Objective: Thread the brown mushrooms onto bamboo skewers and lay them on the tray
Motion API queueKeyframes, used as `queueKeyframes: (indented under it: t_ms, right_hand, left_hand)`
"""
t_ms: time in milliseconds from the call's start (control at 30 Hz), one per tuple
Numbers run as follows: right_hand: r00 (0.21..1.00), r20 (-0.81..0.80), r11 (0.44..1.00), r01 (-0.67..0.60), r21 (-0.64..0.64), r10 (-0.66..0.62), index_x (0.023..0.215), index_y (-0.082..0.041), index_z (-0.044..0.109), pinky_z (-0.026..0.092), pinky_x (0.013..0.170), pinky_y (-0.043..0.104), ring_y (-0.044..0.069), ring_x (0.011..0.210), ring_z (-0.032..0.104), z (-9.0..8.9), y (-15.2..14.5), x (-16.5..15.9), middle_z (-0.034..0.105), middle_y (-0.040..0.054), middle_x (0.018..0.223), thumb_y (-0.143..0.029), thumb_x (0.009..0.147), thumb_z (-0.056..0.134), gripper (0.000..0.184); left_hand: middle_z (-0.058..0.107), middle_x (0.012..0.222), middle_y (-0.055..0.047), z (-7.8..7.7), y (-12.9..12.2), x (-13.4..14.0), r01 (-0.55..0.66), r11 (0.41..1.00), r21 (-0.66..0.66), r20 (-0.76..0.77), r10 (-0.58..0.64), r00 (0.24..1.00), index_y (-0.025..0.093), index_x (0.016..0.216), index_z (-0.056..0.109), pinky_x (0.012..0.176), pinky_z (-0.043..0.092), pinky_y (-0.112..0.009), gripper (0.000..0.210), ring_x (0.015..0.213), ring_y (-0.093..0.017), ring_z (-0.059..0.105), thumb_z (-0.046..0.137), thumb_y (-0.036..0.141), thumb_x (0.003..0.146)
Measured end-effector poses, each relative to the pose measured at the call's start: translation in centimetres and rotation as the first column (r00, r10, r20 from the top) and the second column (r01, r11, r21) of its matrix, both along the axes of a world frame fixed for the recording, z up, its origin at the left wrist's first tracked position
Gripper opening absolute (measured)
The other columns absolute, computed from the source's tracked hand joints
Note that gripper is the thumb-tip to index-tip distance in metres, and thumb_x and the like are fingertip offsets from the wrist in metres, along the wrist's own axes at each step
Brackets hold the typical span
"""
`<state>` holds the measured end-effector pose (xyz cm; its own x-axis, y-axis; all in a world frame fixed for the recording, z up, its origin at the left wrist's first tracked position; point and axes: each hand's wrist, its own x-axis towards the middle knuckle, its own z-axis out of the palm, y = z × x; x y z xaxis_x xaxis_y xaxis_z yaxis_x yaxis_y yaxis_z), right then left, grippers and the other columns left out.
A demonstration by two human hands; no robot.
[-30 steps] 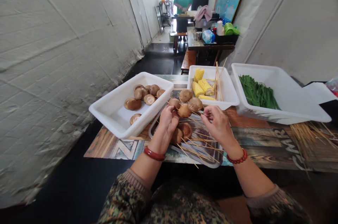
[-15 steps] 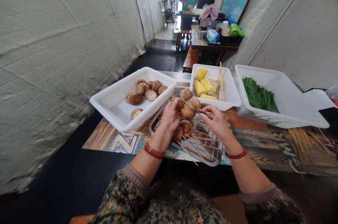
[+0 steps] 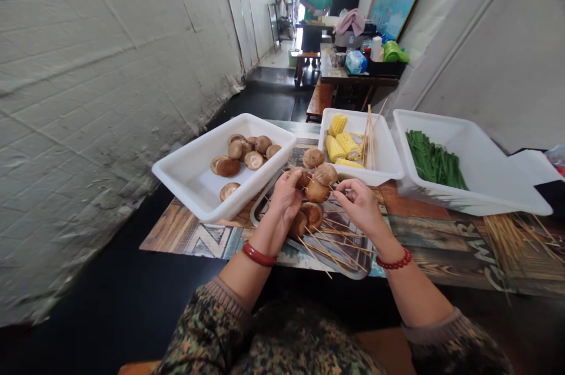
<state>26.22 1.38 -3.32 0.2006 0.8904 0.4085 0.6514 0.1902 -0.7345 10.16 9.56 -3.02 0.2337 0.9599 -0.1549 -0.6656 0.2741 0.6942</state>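
Mushrooms with smooth, round brown caps (image 3: 228, 168) lie loose in a deep white plastic tub (image 3: 176, 193) left of my left hand (image 3: 286, 192), and more sit on thin, pale wooden sticks between my hands. My left thumb and fingers are closed on a cap at the left end of the held cluster (image 3: 316, 191). On its other side, my right hand (image 3: 359, 197) has its fingertips pinched at a stick. I expect the caps to be light, soft and a little slippery, apt to split if squeezed; they are best cupped round the sides, and the stiff sticks held close to the cap.

Below my hands is a shallow, rectangular metal tray (image 3: 359, 274), with more capped sticks lying in it. Beyond my right hand stands a white tub of yellow corn pieces (image 3: 338, 125); farther right, another holds long green leaves (image 3: 435, 160). All rest on a bench with a wood-print cover (image 3: 419, 242).

Off to my left runs a rough white wall (image 3: 110, 39); well ahead, a person in green (image 3: 316, 1) stands at a table, and a cluttered dark table (image 3: 353, 78) stands to the right.
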Motion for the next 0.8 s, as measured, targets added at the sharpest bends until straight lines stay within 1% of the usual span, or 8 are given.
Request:
queueKeyframes:
  t_ms: [167,300,400,467,533,667,800]
  right_hand:
    - [1.000,0.025,1.000,-0.005,0.023,0.004,0.080,-0.019,0.062,0.046,0.058,0.029,0.015,0.060,0.054,0.0,0.2,0.1,0.064,0.0033,0.084,-0.033,0.087,0.059,0.016]
    - [0.999,0.052,0.999,0.004,0.047,-0.007,0.079,-0.020,0.063,0.048,0.061,0.030,0.014,0.060,0.054,-0.1,0.3,0.1,0.064,0.0030,0.084,-0.031,0.087,0.060,0.014]
    - [0.997,0.069,0.998,0.012,0.059,-0.016,0.079,-0.020,0.063,0.048,0.062,0.030,0.014,0.059,0.054,-0.4,0.5,0.2,0.064,0.0030,0.084,-0.031,0.087,0.060,0.014]
    - [0.997,0.080,0.998,0.015,0.067,-0.020,0.079,-0.020,0.062,0.048,0.062,0.030,0.015,0.061,0.055,-0.6,0.6,0.2,0.064,0.0033,0.084,-0.031,0.087,0.060,0.014]
    - [0.996,0.091,0.997,0.014,0.075,-0.020,0.079,-0.020,0.062,0.049,0.063,0.030,0.016,0.064,0.056,-0.8,0.8,0.3,0.064,0.0038,0.084,-0.030,0.088,0.059,0.014]
    - [0.992,0.122,0.996,-0.002,0.089,-0.009,0.078,-0.020,0.061,0.049,0.064,0.031,0.018,0.066,0.057,-1.0,1.1,0.3,0.063,0.0038,0.082,-0.028,0.087,0.059,0.012]
    - [0.988,0.155,0.995,-0.012,0.096,-0.003,0.079,-0.021,0.060,0.049,0.062,0.030,0.016,0.061,0.055,-1.3,1.3,0.2,0.062,0.0032,0.083,-0.025,0.087,0.059,0.009]
  left_hand:
    - [0.069,0.076,-0.002,0.4,-0.2,-0.1,0.024,1.000,-0.016,0.010,-0.024,1.000,0.016,0.079,0.062,0.076,0.050,-0.031,0.023,0.071,-0.016,0.064,0.079,0.027,0.067]
    - [0.070,0.079,-0.004,0.9,-0.2,-0.4,0.041,0.998,-0.037,0.006,-0.041,0.999,0.016,0.081,0.063,0.075,0.052,-0.032,0.021,0.075,-0.017,0.064,0.075,0.029,0.071]
    - [0.068,0.079,-0.001,1.1,-0.1,-0.8,0.013,0.999,-0.044,-0.006,-0.013,1.000,0.017,0.081,0.062,0.070,0.051,-0.028,0.018,0.072,-0.015,0.062,0.073,0.029,0.073]
    - [0.065,0.075,0.000,1.1,-0.1,-1.1,-0.009,0.999,-0.039,-0.023,0.008,1.000,0.017,0.078,0.061,0.065,0.049,-0.024,0.016,0.067,-0.012,0.059,0.072,0.027,0.074]
    - [0.063,0.074,0.001,1.0,-0.1,-1.5,-0.039,0.999,-0.026,-0.042,0.037,0.998,0.016,0.077,0.061,0.064,0.047,-0.021,0.013,0.066,-0.011,0.057,0.071,0.024,0.075]
    - [0.062,0.076,0.002,0.8,-0.4,-2.3,-0.112,0.994,0.007,-0.075,0.112,0.991,0.016,0.080,0.062,0.071,0.047,-0.018,0.011,0.071,-0.008,0.058,0.071,0.019,0.075]
    - [0.064,0.084,0.001,0.7,-0.6,-3.1,-0.162,0.987,0.021,-0.118,0.163,0.980,0.018,0.085,0.063,0.081,0.048,-0.022,0.013,0.080,-0.010,0.061,0.072,0.019,0.075]
